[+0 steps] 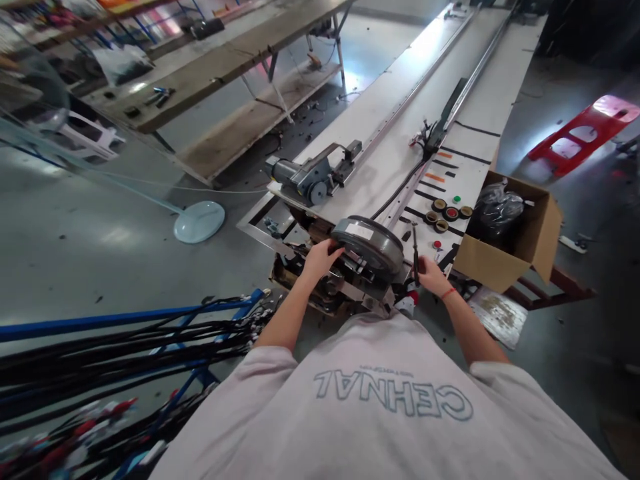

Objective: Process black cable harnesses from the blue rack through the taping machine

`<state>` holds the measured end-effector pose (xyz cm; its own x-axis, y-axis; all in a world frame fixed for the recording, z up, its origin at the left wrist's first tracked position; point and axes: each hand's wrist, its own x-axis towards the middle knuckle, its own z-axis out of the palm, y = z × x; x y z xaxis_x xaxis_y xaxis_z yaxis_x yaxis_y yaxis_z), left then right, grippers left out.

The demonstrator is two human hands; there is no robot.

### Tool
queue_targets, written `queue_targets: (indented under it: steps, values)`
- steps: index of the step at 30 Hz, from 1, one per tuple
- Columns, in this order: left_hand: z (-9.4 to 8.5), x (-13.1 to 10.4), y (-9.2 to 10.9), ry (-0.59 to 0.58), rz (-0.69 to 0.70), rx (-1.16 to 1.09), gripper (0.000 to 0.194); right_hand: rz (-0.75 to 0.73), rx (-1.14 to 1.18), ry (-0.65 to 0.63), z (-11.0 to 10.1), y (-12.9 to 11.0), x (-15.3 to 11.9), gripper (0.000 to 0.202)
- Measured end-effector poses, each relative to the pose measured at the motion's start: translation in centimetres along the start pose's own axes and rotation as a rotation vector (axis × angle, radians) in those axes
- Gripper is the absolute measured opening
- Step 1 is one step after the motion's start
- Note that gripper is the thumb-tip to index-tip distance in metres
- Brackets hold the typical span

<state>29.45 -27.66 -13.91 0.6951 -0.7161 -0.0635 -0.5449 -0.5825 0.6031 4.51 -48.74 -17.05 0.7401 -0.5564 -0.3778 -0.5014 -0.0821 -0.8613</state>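
At the near end of a long white table stands a dark round reel (373,243) with a pale label, above a small metal mechanism (356,261). My left hand (320,259) is at the left side of this mechanism, its fingers drawn together; what they pinch, if anything, is hidden. To the right of the reel, my right hand (433,276) is closed on a slim black stick-like piece (415,250) that points up and away from me. A black cable (397,195) runs along the tabletop behind the reel.
Tape rolls (451,213) and black strips lie on the white table (395,143). A motor unit (305,179) sits at its left edge. An open cardboard box (493,263) stands at the right, a red stool (583,137) beyond. Cables hang on a blue rack (125,319) at left.
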Motion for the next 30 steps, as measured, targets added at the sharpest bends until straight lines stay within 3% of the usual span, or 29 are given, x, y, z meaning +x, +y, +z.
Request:
queue_targets:
  steps: [2,3,5,7,8,11,12,14,16,18,20,22,24,27,29,30]
  values:
    - [0.0,0.2,-0.7,-0.005,0.014,-0.044,0.021,-0.113,0.343,-0.337,2.2,-1.0,-2.9,0.045]
    - [0.1,0.2,-0.8,-0.003,0.014,-0.051,0.020,-0.095,0.475,-0.544,3.8,-1.8,-3.9,0.053]
    - [0.2,0.1,-0.6,0.016,0.020,-0.041,0.019,0.055,0.624,-0.923,7.3,-4.1,-4.7,0.066]
    - [0.2,-0.1,-0.1,0.015,0.051,-0.028,0.020,0.243,0.647,-1.110,10.7,-6.4,-3.6,0.074]
    - [0.1,-0.2,0.2,0.008,0.069,-0.020,0.020,0.324,0.619,-1.082,12.0,-7.4,-2.7,0.074]
    - [0.1,-0.3,0.7,0.067,0.054,0.084,0.024,0.454,0.455,-0.760,13.6,-8.8,-0.7,0.067]
    - [0.2,-0.3,0.7,0.109,0.015,0.145,0.029,0.454,0.409,-0.717,13.2,-8.7,-0.8,0.065]
    - [0.4,-0.4,0.2,0.140,-0.116,0.261,0.033,0.378,0.392,-0.800,11.2,-7.7,-2.4,0.062]
    - [0.6,-0.6,-0.9,-0.012,-0.232,0.257,0.019,0.269,0.443,-0.951,8.2,-6.4,-5.2,0.062]
    - [0.9,-1.1,-1.9,-0.281,-0.248,0.001,0.030,0.178,0.503,-0.965,4.9,-5.2,-7.9,0.061]
    - [1.8,-1.9,-2.4,-0.497,-0.210,-0.416,0.050,0.130,0.522,-0.857,2.1,-4.3,-9.6,0.061]
    - [3.0,-2.9,-2.0,-0.575,-0.219,-0.758,0.062,0.095,0.465,-0.656,0.1,-3.7,-9.5,0.060]
    - [4.3,-3.9,-0.9,-0.531,-0.262,-1.000,0.062,0.101,0.311,-0.417,-1.3,-3.1,-8.0,0.059]
    - [5.4,-5.3,0.8,-0.277,-0.273,-1.296,0.047,0.193,-0.125,-0.090,-2.4,-2.1,-3.9,0.053]
    - [5.5,-5.8,1.5,-0.144,-0.284,-1.412,0.047,0.280,-0.470,0.060,-2.5,-1.4,-0.9,0.045]
    - [5.5,-5.8,1.8,-0.133,-0.321,-1.469,0.045,0.316,-0.607,0.103,-2.4,-1.1,0.4,0.041]
